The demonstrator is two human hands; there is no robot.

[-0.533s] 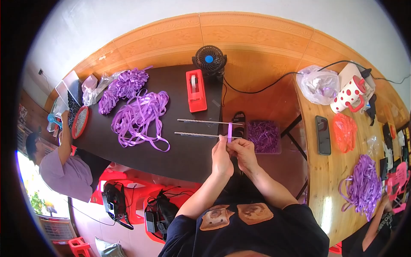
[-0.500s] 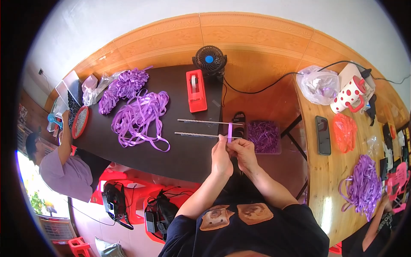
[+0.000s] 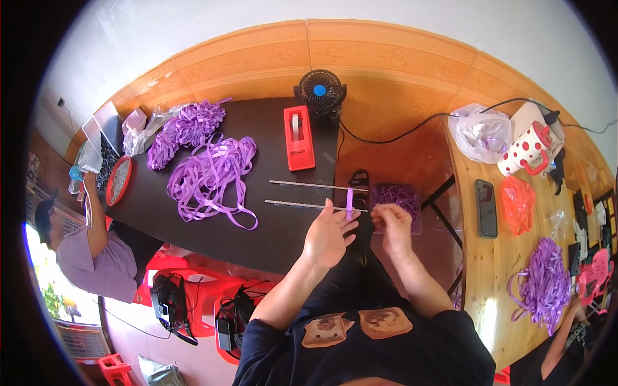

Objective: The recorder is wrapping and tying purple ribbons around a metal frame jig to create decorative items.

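Observation:
Two thin metal rods [image 3: 297, 204] extend from the dark table past its right edge. A short purple ribbon loop [image 3: 349, 201] spans both rods close to their free ends. Just below the nearer rod is my left hand [image 3: 326, 238], palm up with fingers spread, its fingertips by the ribbon. To the right of the rod ends, my right hand [image 3: 394, 230] has its fingers drawn together in a pinch; whatever they hold, if anything, is too small to make out. Beneath the hands stands a clear bin [image 3: 420, 222] of purple ribbon pieces.
The dark table [image 3: 212, 238] holds purple ribbon heaps [image 3: 215, 177], a red tape dispenser [image 3: 299, 138] and a black fan [image 3: 320, 90]. A phone [image 3: 486, 208], a dotted tumbler [image 3: 524, 149] and more ribbon [image 3: 547, 283] lie on the wooden table [image 3: 476, 289]. Another person [image 3: 96, 257] sits at left.
My hands have come apart: the left has opened beneath the ribbon, and the right has moved right, away from it. The ribbon loop stays across the rods. The person at left has lowered an arm.

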